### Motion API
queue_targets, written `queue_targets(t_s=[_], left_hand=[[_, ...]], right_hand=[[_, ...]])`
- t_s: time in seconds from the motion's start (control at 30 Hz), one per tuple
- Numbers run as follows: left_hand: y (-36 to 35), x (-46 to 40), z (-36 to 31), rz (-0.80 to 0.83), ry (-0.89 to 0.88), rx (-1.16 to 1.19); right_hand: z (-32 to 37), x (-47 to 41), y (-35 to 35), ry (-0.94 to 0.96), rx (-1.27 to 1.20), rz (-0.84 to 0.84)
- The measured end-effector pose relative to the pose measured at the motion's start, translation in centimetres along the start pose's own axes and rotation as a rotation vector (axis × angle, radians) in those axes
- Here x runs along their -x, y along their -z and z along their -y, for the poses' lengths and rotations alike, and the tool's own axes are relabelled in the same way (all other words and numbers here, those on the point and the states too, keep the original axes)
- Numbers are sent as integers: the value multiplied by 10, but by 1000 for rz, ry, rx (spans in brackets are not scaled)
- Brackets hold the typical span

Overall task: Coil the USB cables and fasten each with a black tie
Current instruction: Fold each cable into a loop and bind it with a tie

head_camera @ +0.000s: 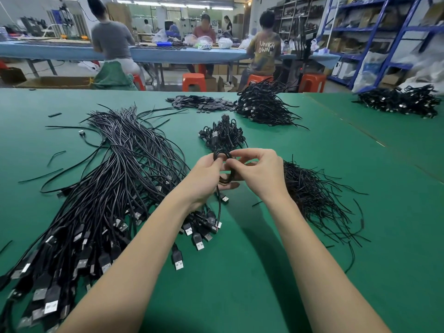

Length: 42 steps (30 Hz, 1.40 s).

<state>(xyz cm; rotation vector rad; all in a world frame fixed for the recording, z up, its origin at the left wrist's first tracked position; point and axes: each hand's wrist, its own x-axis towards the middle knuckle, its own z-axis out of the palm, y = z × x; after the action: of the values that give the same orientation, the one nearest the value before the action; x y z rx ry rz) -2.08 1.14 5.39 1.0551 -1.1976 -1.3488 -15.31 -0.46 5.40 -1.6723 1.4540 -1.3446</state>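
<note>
A coiled black USB cable (225,179) is held above the green table (240,272) between both hands. My left hand (206,180) grips the coil from the left, and the cable's tail with its plug (225,198) hangs below. My right hand (260,175) pinches the coil's top from the right, where a thin black tie seems to sit. A big sheaf of loose USB cables (101,200) lies on the left. A pile of thin black ties (314,200) lies on the right. A small heap of tied coils (222,135) sits just beyond my hands.
Farther back lie a larger heap of coiled cables (262,104), flat black pieces (199,103) and another cable pile (401,100) at the far right. Stray ties are scattered at the left. People sit on orange stools at a blue bench behind; blue shelving stands right.
</note>
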Motion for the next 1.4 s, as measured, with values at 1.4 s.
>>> queue_targets(t_s=[1.4], left_hand=[[-10, -4, 16, -26, 12, 136]], right_hand=[[-6, -7, 28, -165, -292, 165]])
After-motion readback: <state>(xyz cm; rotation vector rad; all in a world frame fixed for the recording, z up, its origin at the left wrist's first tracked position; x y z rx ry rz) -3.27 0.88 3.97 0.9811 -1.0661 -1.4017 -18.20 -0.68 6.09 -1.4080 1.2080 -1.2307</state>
